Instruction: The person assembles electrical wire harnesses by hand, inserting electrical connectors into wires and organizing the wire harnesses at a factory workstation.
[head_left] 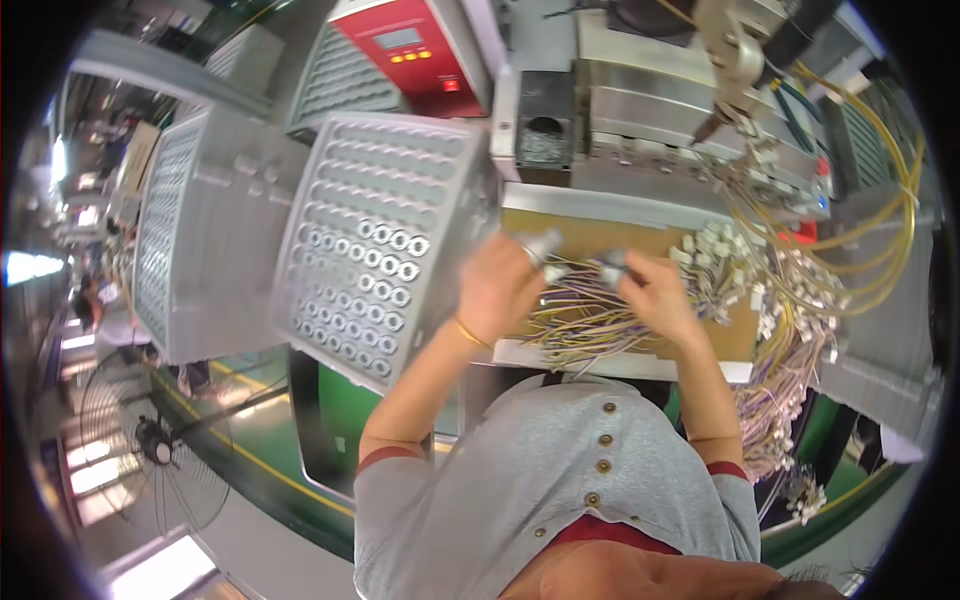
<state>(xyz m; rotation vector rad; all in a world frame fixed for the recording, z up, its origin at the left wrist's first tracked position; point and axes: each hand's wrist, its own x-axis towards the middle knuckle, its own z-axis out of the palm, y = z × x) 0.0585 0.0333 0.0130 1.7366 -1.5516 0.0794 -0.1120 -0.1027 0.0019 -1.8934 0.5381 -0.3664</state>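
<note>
My left hand (498, 288), a little blurred, is closed on a small silvery cylindrical part (541, 245) that pokes out past the fingertips. Thumb and fingers of my right hand (656, 298) pinch a small grey-and-dark piece (612, 268); its exact kind is too blurred to name. Both hands hover over a shallow cardboard-lined tray (628, 240) with white edges. Under and between them lies a bundle of yellow, purple and white wires (585, 322). White connectors (715, 250) are heaped at the bundle's right end, beside my right hand.
Left of the tray, a grey rack (385, 190) holds rows of round metal parts. A second rack (200, 240) stands farther left. Behind are a red control box (415, 55) and a metal fixture (660, 100). Looped yellow tubes (905, 220) and more wires (775, 400) hang at right.
</note>
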